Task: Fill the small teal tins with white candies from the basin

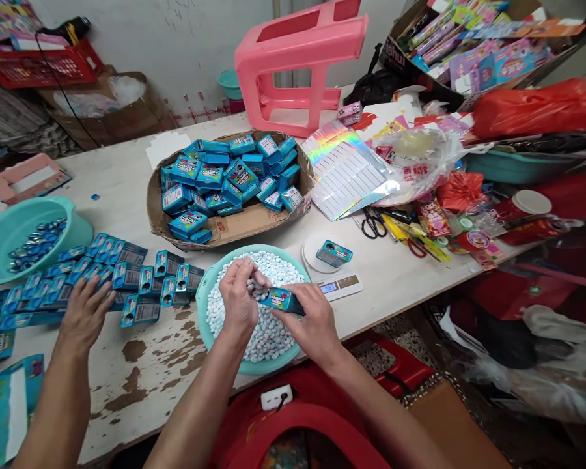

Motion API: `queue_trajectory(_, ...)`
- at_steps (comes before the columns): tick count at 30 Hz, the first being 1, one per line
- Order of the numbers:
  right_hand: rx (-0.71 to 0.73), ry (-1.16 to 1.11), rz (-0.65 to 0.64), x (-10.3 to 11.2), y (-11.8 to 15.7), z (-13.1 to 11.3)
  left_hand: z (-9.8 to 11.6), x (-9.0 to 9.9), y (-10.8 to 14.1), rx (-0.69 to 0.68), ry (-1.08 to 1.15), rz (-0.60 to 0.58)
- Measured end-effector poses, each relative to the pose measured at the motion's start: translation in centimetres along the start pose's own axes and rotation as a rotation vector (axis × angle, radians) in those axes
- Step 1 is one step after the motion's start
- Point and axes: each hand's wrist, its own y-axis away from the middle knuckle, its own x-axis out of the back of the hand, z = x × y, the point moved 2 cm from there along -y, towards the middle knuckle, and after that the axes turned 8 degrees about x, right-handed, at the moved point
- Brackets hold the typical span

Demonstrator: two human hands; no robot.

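Note:
Over a turquoise basin [204, 319] of small white and pale-blue candies [268, 342], my right hand [315, 322] grips a small blue candy box [279, 299] marked "Caramelo Macizo", tilted on its side. My left hand [240, 296] is closed at the box's left end, its curled fingers around a few of the candies. To the right, a digital scale [346, 286] bears another blue box [334, 253]. Behind the basin, a cut-down cardboard box [234, 228] holds a heap of similar blue boxes [244, 177].
Another person's hand [85, 306] rests by rows of blue boxes [141, 277] at left. A turquoise tub [71, 221] there contains shiny blue pieces. Beyond are a pink stool [317, 78], holographic sheets [346, 169], scissors [372, 223] and pens. The table's front edge runs close below the basin.

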Motion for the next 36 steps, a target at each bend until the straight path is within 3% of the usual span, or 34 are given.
queue_trajectory(11,-0.013,-0.070,0.033,0.1,0.1,0.4,0.3,-1.0,1.2,0.055,-0.006,-0.058)
queue_trajectory(16,-0.056,-0.132,0.068,0.5,0.3,0.9,0.7,-0.9,1.3,-0.016,0.015,-0.078)
queue_trajectory(19,-0.067,-0.196,0.106,1.2,0.5,1.0,1.1,-0.3,0.2,-0.036,0.049,-0.066)
queue_trajectory(22,-0.068,-0.277,0.131,1.9,0.9,1.3,0.4,1.0,-2.1,-0.087,0.006,0.025)
queue_trajectory(25,-0.102,-0.303,0.137,2.6,1.7,1.9,-2.3,2.2,-4.9,-0.045,-0.269,0.020)
queue_trajectory(27,-0.140,-0.302,0.133,3.1,2.4,2.2,-4.5,2.6,-6.1,-0.029,-0.528,-0.081)
queue_trajectory(30,-0.161,-0.301,0.128,3.8,3.4,2.0,-6.9,2.9,-6.2,-0.120,-0.921,-0.205)
queue_trajectory(36,-0.172,-0.325,0.146,3.1,3.8,1.1,-7.7,4.6,-4.7,-0.182,-1.550,-0.242)
